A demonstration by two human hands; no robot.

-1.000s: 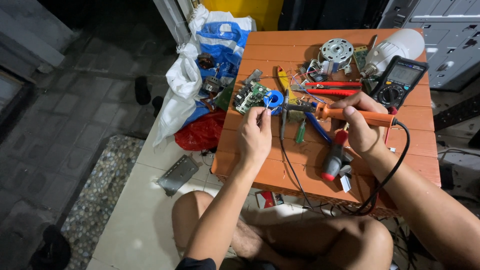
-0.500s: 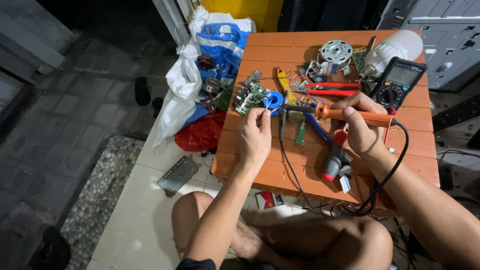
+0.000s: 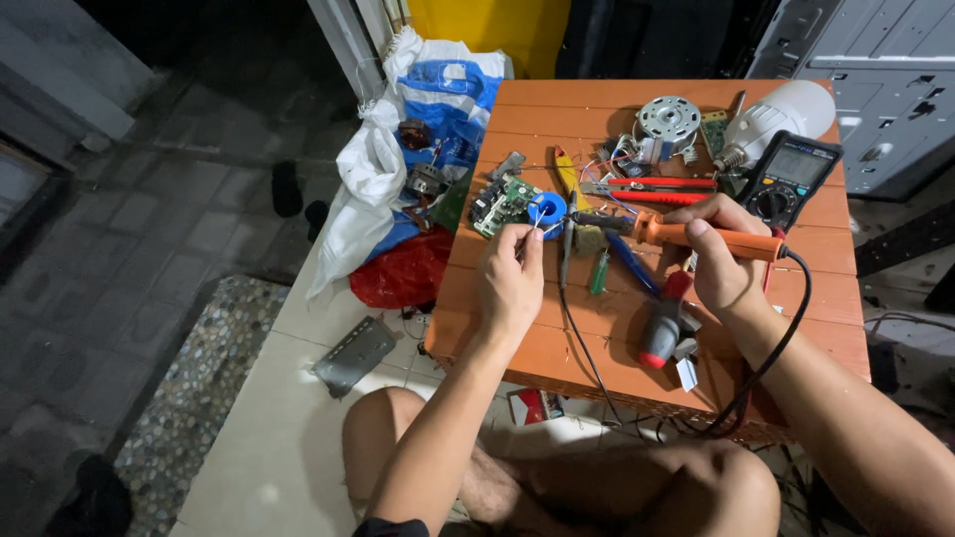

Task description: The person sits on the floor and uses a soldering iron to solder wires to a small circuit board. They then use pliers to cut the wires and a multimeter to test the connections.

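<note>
My right hand (image 3: 724, 261) grips an orange-handled soldering iron (image 3: 686, 236), its tip pointing left toward a small part on the orange wooden table (image 3: 826, 308). My left hand (image 3: 509, 278) pinches a thin solder wire (image 3: 537, 227) that runs from a blue spool (image 3: 547, 210). A green circuit board (image 3: 503, 202) lies just beyond the left hand. The iron's black cord (image 3: 786, 338) trails off the near edge.
A black multimeter (image 3: 791, 179), red-handled pliers (image 3: 657, 190), a round motor (image 3: 668, 119), a white bulb (image 3: 781, 114) and screwdrivers (image 3: 665, 318) crowd the table. A white-and-blue bag (image 3: 418, 129) with parts and a red bag (image 3: 403, 273) sit left. A metal bracket (image 3: 353, 353) lies on the floor.
</note>
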